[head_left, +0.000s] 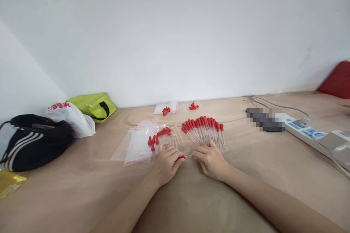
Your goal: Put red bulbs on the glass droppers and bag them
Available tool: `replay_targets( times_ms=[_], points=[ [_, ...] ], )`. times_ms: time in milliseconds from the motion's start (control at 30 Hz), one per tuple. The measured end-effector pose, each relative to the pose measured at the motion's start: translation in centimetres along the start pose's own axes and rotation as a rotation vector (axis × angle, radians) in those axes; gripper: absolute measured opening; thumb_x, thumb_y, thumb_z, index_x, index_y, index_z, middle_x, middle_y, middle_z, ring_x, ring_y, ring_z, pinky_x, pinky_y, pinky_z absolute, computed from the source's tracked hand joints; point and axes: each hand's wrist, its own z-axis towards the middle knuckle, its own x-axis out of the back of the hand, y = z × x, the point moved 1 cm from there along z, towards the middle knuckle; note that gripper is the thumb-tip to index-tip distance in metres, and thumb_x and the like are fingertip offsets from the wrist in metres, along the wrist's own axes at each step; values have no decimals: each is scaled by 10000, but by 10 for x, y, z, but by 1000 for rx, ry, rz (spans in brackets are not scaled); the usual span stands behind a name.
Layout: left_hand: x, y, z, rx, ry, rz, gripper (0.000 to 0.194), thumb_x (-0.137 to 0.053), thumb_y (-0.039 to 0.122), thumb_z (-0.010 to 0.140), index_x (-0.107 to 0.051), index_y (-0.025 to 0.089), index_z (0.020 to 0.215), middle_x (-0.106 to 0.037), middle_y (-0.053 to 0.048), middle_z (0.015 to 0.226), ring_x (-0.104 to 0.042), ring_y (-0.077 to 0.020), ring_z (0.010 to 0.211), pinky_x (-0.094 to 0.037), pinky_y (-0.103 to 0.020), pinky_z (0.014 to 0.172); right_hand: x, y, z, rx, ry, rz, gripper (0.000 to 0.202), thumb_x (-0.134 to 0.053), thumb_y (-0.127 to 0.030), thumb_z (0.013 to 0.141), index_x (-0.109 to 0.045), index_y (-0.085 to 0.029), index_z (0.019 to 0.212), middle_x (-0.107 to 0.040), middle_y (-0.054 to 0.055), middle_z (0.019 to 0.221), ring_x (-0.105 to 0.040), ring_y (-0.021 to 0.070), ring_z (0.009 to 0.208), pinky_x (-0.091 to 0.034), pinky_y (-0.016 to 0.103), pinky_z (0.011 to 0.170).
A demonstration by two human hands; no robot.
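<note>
On the tan table [82, 193], my L hand [168, 162] pinches a red bulb [181, 157] and my R hand [212, 161] grips the thin tube [188, 156] next to it. Beyond are red-topped droppers [205, 121] on R, loose bulbs [152, 147] w/ plastic bags [135, 145] on L; farther, the white wall [175, 36].

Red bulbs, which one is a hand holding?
The red bulb in the left hand, lined up with a thin clear tube; the others are loose bulbs or on fanned droppers.

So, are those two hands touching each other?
Apart: the head view shows a gap between left hand and right hand, bridged by a thin tube.
</note>
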Motion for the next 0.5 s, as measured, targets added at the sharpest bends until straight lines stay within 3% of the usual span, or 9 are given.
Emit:
replay_targets(
  times_ms=[167,500],
  points=[
    [-1,1,2,-28,-61,3,256,-333,275,889,-541,190,766,-608,-11,733,-537,-155,706,-263,-399,890,-1,-5,2,-36,-21,65,207,-385,-117,797,-583,-178,790,-583,7,693,-432,108,587,-177,283,627],
    [2,2,3,-37,-67,-26,210,-370,239,877,-556,193,790,-620,-1,750,-548,-156,742,-237,-391,887,-4,-11,7,-75,-75,154,252,-336,-132,845,-583,-164,806,-598,27,727,-475,119,639,-228,270,639]
  ],
)
